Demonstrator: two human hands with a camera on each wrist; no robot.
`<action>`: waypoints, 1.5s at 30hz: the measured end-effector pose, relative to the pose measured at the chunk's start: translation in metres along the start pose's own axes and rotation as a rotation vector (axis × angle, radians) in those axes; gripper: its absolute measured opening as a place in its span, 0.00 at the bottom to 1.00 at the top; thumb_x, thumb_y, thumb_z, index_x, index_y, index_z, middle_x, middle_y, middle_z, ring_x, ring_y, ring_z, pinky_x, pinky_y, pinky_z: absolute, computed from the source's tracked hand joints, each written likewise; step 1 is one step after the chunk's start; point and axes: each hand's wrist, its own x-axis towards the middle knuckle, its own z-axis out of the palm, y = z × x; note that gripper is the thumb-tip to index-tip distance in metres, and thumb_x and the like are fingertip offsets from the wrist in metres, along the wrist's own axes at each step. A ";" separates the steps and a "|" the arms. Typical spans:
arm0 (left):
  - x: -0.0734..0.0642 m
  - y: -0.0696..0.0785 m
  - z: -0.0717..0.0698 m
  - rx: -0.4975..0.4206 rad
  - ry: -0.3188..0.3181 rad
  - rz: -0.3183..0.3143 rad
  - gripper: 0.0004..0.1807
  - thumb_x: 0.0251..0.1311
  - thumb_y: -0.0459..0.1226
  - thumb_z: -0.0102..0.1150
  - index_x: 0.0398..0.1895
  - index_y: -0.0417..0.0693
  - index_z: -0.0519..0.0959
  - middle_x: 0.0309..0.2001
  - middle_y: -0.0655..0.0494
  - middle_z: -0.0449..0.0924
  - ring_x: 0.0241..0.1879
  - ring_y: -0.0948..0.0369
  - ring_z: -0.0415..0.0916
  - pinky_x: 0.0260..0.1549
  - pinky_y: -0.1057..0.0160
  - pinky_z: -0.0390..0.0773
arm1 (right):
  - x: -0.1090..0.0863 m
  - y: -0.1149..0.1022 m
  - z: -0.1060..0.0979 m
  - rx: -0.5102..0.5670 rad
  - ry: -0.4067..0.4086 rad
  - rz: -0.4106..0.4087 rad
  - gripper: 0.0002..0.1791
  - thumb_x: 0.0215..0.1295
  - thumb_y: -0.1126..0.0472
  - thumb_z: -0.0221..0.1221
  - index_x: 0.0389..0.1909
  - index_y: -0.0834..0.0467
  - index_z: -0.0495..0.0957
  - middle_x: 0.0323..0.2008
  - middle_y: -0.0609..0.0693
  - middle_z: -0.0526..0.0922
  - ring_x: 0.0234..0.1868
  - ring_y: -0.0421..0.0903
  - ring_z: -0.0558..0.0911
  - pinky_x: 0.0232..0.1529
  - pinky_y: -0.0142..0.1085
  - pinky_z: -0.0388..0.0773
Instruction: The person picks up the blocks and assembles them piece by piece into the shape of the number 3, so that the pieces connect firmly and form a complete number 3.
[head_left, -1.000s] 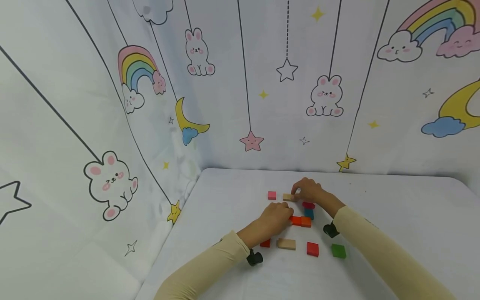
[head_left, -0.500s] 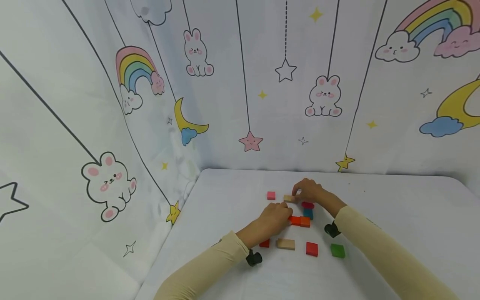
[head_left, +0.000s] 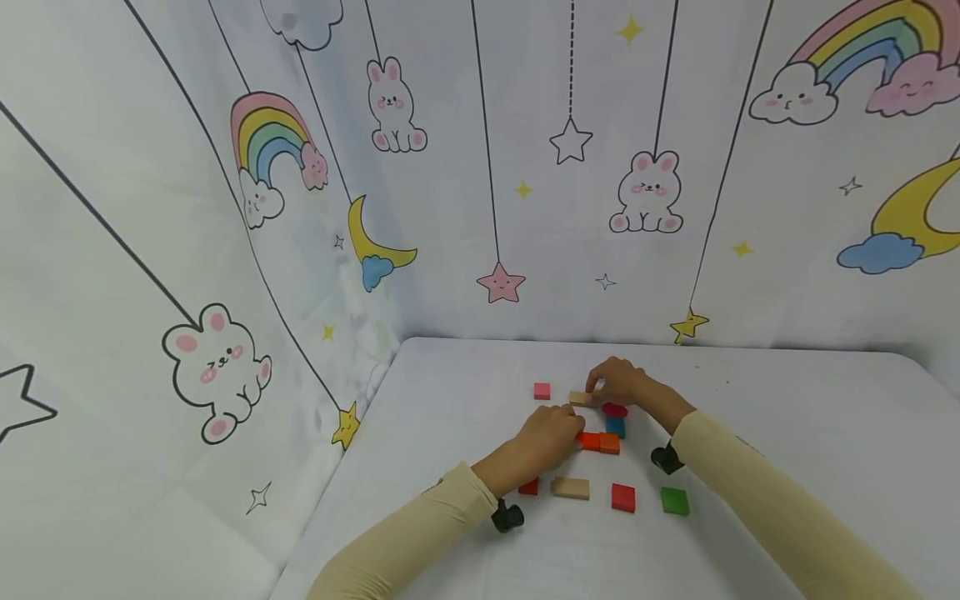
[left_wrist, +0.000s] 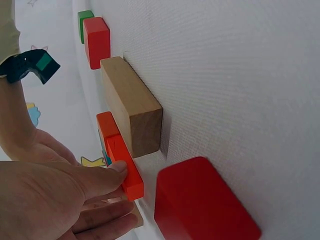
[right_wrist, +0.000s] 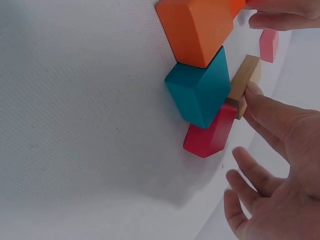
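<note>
In the head view my left hand reaches over the middle of the group. Its thumb and fingers pinch a red-orange block, which lies end to end with an orange block. Beyond the orange one sits a teal block, followed by a crimson block. Together these form an angled row on the white table. My right hand pinches a wooden block between thumb and index finger, its end right at the crimson block. The other right fingers are spread loosely apart in the right wrist view.
A pink block lies at the far left. Nearer the person are a red block partly hidden by the left wrist, a wooden block, another red block and a green block. A patterned curtain stands behind the table.
My right hand has shifted the far wooden block slightly to the right and toward the person, closer to the crimson block. The left hand has stayed on the red-orange block.
</note>
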 end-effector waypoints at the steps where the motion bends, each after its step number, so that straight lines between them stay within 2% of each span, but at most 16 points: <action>1: 0.000 0.000 0.000 0.000 0.002 0.000 0.15 0.71 0.49 0.67 0.54 0.56 0.87 0.49 0.59 0.85 0.45 0.65 0.81 0.50 0.67 0.81 | 0.000 0.000 0.000 -0.001 -0.001 0.001 0.10 0.67 0.54 0.72 0.45 0.53 0.89 0.54 0.60 0.85 0.52 0.58 0.79 0.56 0.67 0.75; 10: -0.001 0.000 -0.001 -0.001 0.004 -0.003 0.15 0.70 0.49 0.68 0.55 0.57 0.87 0.50 0.59 0.86 0.46 0.65 0.82 0.52 0.67 0.81 | -0.001 0.002 -0.001 0.006 -0.023 0.001 0.10 0.67 0.54 0.72 0.46 0.53 0.89 0.54 0.60 0.85 0.50 0.56 0.79 0.55 0.64 0.77; 28: 0.000 0.000 0.000 0.011 0.011 0.005 0.14 0.71 0.49 0.67 0.55 0.57 0.87 0.49 0.60 0.86 0.46 0.65 0.82 0.51 0.67 0.80 | -0.006 0.003 -0.003 0.028 -0.024 -0.008 0.09 0.67 0.57 0.72 0.45 0.54 0.89 0.54 0.61 0.84 0.53 0.58 0.78 0.58 0.68 0.74; 45: 0.001 0.000 0.000 0.003 -0.007 -0.004 0.16 0.71 0.49 0.67 0.56 0.57 0.86 0.50 0.60 0.86 0.46 0.65 0.82 0.52 0.67 0.81 | -0.005 0.008 -0.001 0.021 -0.027 -0.020 0.09 0.67 0.56 0.71 0.45 0.54 0.89 0.53 0.59 0.85 0.50 0.56 0.79 0.57 0.66 0.75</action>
